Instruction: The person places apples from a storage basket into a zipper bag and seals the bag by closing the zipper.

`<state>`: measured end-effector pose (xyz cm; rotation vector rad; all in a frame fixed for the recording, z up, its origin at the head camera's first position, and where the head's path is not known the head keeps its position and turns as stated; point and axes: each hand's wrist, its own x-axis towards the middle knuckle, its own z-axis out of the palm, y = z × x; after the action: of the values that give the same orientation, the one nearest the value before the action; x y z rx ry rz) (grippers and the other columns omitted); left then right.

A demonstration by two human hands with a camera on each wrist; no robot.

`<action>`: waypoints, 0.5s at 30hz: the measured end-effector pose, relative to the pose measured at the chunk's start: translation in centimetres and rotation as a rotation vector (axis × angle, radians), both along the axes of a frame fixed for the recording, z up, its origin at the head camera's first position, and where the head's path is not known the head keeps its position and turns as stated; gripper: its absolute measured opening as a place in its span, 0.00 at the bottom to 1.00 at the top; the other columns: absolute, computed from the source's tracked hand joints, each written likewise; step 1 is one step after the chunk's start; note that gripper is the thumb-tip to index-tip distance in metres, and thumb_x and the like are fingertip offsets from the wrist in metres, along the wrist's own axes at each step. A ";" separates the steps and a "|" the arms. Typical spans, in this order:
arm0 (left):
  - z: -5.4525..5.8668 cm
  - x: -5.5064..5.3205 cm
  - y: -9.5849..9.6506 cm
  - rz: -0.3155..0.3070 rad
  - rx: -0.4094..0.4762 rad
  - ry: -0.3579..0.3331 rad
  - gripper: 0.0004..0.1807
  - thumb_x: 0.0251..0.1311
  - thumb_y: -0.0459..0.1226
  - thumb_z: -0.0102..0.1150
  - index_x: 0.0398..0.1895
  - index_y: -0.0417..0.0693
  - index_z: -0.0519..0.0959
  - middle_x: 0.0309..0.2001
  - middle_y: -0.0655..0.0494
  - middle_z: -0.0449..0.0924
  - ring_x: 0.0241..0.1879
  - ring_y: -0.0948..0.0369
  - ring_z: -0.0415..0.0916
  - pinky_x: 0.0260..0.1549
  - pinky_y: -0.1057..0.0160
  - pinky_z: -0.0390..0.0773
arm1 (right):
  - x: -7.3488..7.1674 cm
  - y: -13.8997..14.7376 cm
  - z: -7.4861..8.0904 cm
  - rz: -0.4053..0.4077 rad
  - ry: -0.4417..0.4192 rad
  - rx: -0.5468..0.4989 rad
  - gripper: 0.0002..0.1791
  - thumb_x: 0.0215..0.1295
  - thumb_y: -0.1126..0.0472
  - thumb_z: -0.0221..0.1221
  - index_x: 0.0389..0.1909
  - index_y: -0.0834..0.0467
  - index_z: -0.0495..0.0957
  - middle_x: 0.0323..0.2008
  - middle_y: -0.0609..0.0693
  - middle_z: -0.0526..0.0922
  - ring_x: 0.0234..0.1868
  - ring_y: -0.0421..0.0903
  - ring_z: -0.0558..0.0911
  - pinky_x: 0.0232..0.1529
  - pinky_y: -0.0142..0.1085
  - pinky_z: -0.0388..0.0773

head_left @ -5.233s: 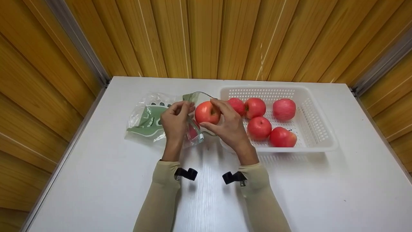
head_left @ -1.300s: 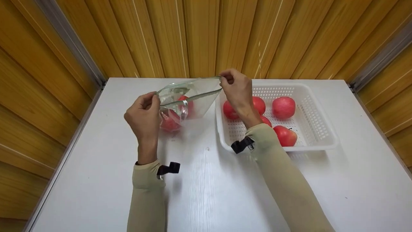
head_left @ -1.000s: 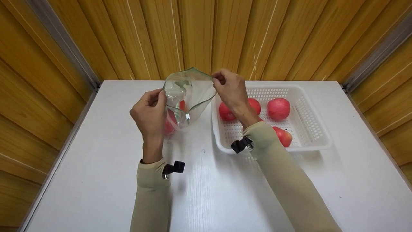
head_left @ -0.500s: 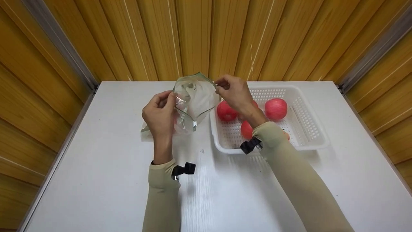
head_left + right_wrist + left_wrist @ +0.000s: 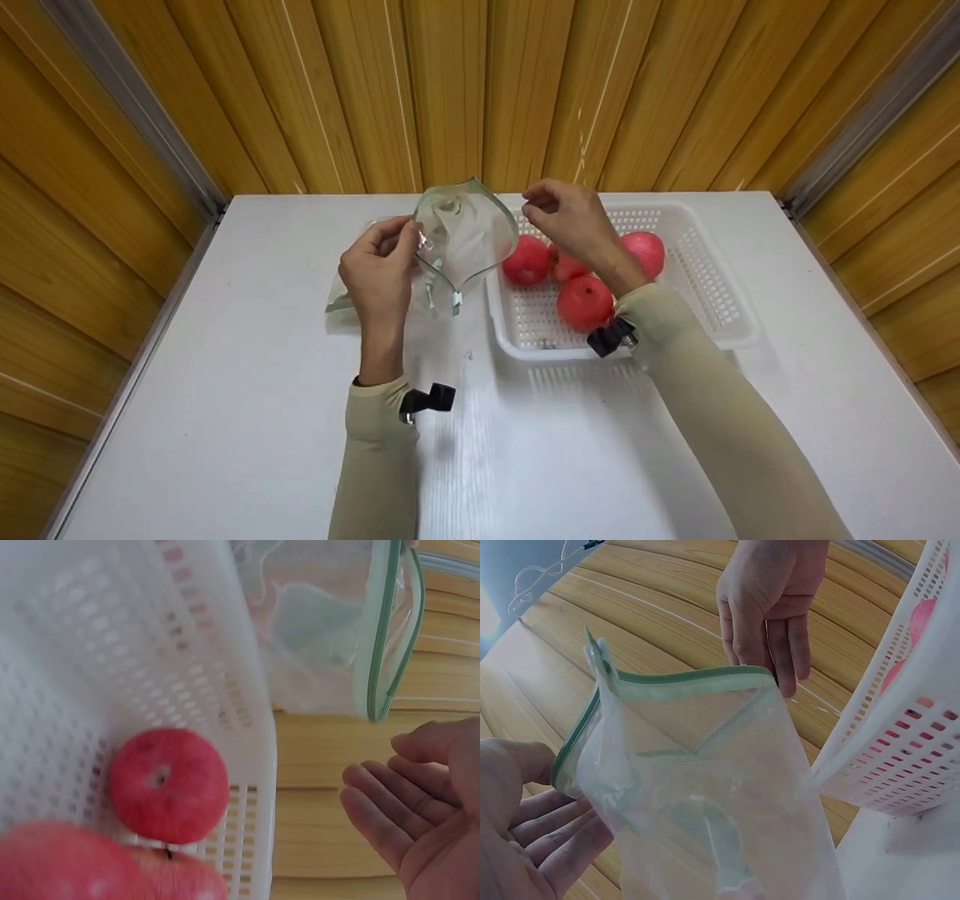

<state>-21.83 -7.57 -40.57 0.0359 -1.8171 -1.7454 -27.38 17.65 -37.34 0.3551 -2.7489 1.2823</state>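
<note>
Pinch grip is applied by the left hand (image 5: 379, 262) to the green-edged rim of a clear bag (image 5: 472, 232), held just beside the left end of the basket (image 5: 712, 281) with the mouth spread. The right hand (image 5: 577, 217) is held apart from the bag, near the basket's rear left corner, fingers loosely bent and free. Several red apples (image 5: 585, 303) are contained in the basket; part of its interior is masked by the right sleeve (image 5: 720, 405). The basket is supported by a white table (image 5: 247, 412), on which small dark marks (image 5: 604, 401) are visible in front of it. Behind the basket and off both its ends, the table is enclosed by ribbed wood-patterned panels (image 5: 450, 90); grey metal strips (image 5: 131, 94) are fitted at the corners.
</note>
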 end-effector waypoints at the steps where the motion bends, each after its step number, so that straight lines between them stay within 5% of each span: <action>1: 0.0 0.0 0.0 0.000 -0.003 -0.001 0.06 0.65 0.32 0.72 0.42 0.37 0.91 0.35 0.52 0.91 0.34 0.60 0.89 0.29 0.69 0.85 | -0.1 0.4 0.0 0.008 -0.004 0.022 0.17 0.75 0.62 0.63 0.60 0.64 0.82 0.53 0.58 0.87 0.55 0.53 0.85 0.61 0.47 0.81; 9: 0.0 -0.2 0.4 -0.022 -0.001 0.017 0.06 0.65 0.31 0.73 0.40 0.37 0.91 0.34 0.51 0.91 0.31 0.60 0.88 0.28 0.70 0.83 | -0.9 3.3 -0.4 0.096 -0.090 0.206 0.28 0.73 0.58 0.66 0.69 0.64 0.75 0.67 0.62 0.78 0.69 0.60 0.75 0.71 0.55 0.72; 15: -0.4 -0.2 0.4 -0.013 0.004 0.013 0.05 0.65 0.31 0.73 0.40 0.37 0.91 0.35 0.50 0.91 0.32 0.60 0.88 0.29 0.71 0.83 | -1.7 4.9 -1.7 0.118 -0.143 0.245 0.31 0.72 0.59 0.66 0.71 0.66 0.72 0.69 0.65 0.75 0.72 0.63 0.71 0.74 0.57 0.66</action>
<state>-21.99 -7.20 -41.00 0.0144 -1.8080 -1.7538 -29.08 22.54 -39.06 0.4679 -3.0581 1.0304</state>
